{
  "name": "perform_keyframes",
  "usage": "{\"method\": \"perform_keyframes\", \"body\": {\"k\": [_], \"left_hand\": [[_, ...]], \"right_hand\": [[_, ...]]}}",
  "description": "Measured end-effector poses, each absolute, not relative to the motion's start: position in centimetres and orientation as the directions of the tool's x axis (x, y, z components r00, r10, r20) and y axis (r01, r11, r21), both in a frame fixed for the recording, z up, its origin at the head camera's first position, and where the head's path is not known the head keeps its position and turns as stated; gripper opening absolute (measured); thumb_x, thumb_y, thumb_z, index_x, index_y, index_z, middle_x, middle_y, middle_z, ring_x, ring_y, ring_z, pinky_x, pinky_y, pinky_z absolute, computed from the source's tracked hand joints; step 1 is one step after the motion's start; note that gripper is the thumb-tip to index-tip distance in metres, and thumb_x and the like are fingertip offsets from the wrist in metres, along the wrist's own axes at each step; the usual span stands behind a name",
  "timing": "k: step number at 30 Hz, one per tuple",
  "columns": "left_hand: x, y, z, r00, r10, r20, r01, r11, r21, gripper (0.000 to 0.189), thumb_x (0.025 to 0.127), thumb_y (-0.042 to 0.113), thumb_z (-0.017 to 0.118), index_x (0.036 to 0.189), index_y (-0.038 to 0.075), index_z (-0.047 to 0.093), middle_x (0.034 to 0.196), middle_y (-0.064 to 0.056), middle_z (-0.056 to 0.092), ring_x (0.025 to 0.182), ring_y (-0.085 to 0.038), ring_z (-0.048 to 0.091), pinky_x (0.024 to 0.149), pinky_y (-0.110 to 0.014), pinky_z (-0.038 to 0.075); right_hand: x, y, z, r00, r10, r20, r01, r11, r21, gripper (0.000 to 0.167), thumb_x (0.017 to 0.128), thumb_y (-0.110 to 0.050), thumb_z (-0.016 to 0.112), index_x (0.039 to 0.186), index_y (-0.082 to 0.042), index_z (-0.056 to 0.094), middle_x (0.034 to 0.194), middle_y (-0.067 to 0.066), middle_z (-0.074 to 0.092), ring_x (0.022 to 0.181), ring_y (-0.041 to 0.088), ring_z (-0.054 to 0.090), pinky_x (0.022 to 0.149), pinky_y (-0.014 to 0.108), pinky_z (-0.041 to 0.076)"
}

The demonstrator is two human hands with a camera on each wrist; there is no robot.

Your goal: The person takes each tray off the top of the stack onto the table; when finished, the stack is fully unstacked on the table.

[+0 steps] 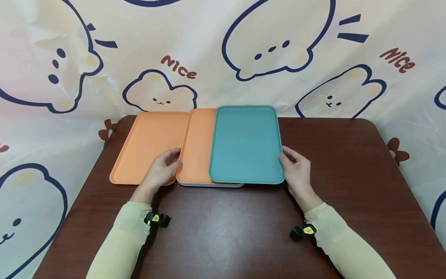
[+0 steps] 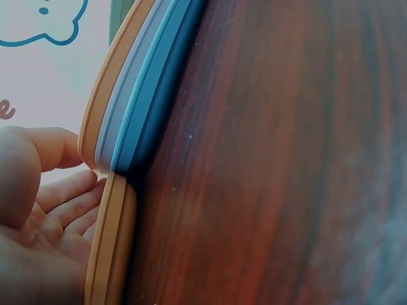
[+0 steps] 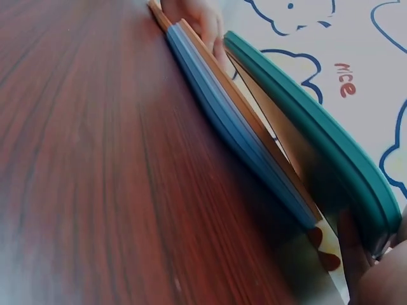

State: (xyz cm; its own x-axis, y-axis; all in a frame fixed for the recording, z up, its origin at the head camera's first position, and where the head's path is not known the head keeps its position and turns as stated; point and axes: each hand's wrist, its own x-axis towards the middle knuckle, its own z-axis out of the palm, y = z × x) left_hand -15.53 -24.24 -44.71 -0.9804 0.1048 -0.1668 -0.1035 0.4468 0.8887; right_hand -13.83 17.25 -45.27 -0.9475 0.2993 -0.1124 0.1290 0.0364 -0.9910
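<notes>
A teal tray (image 1: 245,145) is tilted up over a stack, apart from it along one side in the right wrist view. My right hand (image 1: 297,170) grips its right edge between thumb and fingers. The stack has an orange tray (image 1: 195,155) on top, with a lilac tray (image 2: 124,108) and a blue tray (image 2: 152,95) under it. My left hand (image 1: 162,168) touches the stack's left edge, its fingers fairly straight. Beneath that hand lies another orange tray (image 1: 153,139), flat on the table beside the stack.
Everything rests on a dark brown wooden table (image 1: 223,232). Behind it hangs a pale cloth (image 1: 209,38) printed with cartoon animals. Each wrist carries a small black camera, the left one (image 1: 162,220) and the right one (image 1: 297,233).
</notes>
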Motion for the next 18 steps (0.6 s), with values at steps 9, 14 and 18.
{"method": "perform_keyframes", "body": {"k": [9,14,18], "left_hand": [[-15.5,-24.2,-44.5,-0.98,0.112,-0.165,-0.098,0.451,0.887,0.057,0.109,0.009,0.057,0.162,-0.003,0.041,0.169,-0.027,0.042,0.162,-0.041,0.036,0.133,-0.055,0.03],[-15.5,-24.3,-44.5,-0.98,0.113,-0.162,-0.095,0.45,0.888,0.056,0.109,0.008,0.057,0.162,-0.004,0.042,0.169,-0.027,0.041,0.162,-0.041,0.035,0.133,-0.055,0.03],[-15.4,-24.3,-44.7,-0.98,0.115,-0.16,-0.093,0.447,0.89,0.056,0.109,0.009,0.057,0.162,-0.004,0.042,0.169,-0.027,0.041,0.162,-0.041,0.035,0.133,-0.055,0.03]], "right_hand": [[-12.9,20.9,-44.8,-0.919,0.371,-0.132,0.132,-0.023,-0.991,0.039,0.102,-0.007,0.07,0.141,-0.001,0.07,0.102,-0.013,0.071,0.09,-0.001,0.07,0.074,0.013,0.06],[-12.5,22.9,-44.8,-0.896,0.415,-0.158,0.14,-0.072,-0.987,0.04,0.101,-0.006,0.073,0.141,-0.001,0.07,0.11,-0.014,0.073,0.098,-0.003,0.07,0.077,0.012,0.06],[-12.1,24.6,-44.9,-0.89,0.422,-0.174,0.151,-0.089,-0.985,0.042,0.101,-0.008,0.074,0.142,-0.003,0.07,0.111,-0.014,0.073,0.097,-0.003,0.071,0.076,0.012,0.06]]}}
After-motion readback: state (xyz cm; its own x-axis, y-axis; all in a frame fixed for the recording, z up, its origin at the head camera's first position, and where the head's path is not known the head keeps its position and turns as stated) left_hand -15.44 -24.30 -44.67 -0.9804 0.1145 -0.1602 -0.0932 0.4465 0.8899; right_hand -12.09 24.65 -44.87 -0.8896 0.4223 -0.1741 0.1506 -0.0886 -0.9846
